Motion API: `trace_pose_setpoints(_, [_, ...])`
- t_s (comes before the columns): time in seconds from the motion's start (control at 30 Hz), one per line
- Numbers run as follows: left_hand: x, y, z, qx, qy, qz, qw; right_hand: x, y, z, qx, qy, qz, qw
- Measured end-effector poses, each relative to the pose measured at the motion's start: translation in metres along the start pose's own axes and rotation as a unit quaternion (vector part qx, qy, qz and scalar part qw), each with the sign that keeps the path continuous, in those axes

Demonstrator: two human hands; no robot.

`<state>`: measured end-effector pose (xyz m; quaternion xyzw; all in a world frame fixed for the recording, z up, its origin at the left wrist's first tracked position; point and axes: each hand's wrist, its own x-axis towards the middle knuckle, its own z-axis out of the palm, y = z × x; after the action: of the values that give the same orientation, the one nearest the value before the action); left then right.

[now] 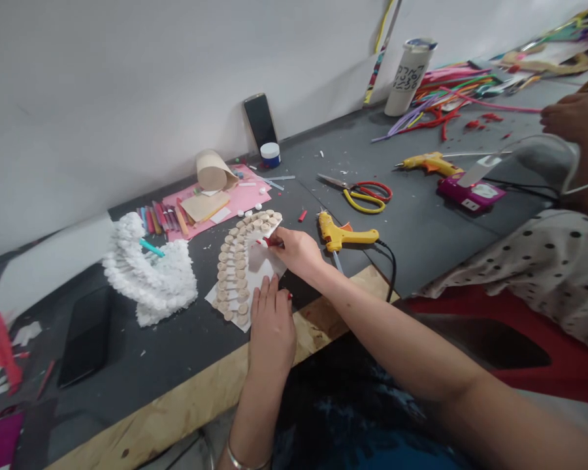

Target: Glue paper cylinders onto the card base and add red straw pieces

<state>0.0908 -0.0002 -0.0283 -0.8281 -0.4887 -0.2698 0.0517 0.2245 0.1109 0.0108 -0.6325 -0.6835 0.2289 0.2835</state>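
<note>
A curved band of small round wooden discs [232, 261] is laid out in two rows on a sheet of white paper [263, 264], with a thin stick seen behind each disc. The discs are too many and too small for an exact count, but well over twenty are seen. The band lies just below and left of the right hand [298, 252], whose fingers [277, 240] are closed narrowly on one small red piece [273, 241] above the paper. The left hand [273, 323] is held open, with its fingers extended and touching the lower edge of the paper. One white fluffy arc [149, 277] is placed on the counter [142, 365] to the left of the left hand, and one black phone [85, 336] is lying farther left. One yellow glue gun [345, 234] is placed just right of the right hand. One pair of scissors [355, 194] and a second yellow glue gun [428, 163] are seen beyond it. Ahead of the right hand, one pink sheet [252, 189] is spread out, and a second phone [259, 121] is propped against the wall. Far to the right of the right hand, one hand of a co-worker [571, 117] is seen beside a heap of pipe cleaners [436, 108].
</note>
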Motion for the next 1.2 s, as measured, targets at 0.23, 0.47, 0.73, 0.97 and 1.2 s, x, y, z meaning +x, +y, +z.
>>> trace_pose_setpoints(0.23, [0.000,0.000,-0.001,-0.005,-0.014,-0.007,1.000,-0.001,-0.002,-0.002,0.000,-0.010,0.003,1.000])
trace_pose_setpoints(0.47, [-0.001,-0.001,-0.001,-0.030,-0.015,-0.017,0.999,-0.002,0.000,-0.002,0.035,-0.003,-0.021,0.999])
trace_pose_setpoints(0.73, [0.004,0.003,-0.007,-0.036,-0.051,-0.042,0.997,-0.012,0.000,-0.017,0.035,0.004,-0.071,0.997])
trace_pose_setpoints(0.97, [0.004,0.004,-0.010,-0.043,-0.055,-0.031,0.997,-0.029,0.010,-0.055,0.007,-0.019,-0.065,0.998])
trace_pose_setpoints(1.2, [0.005,0.003,-0.010,-0.052,-0.046,-0.033,0.997,-0.030,0.019,-0.078,-0.033,-0.012,-0.053,0.998])
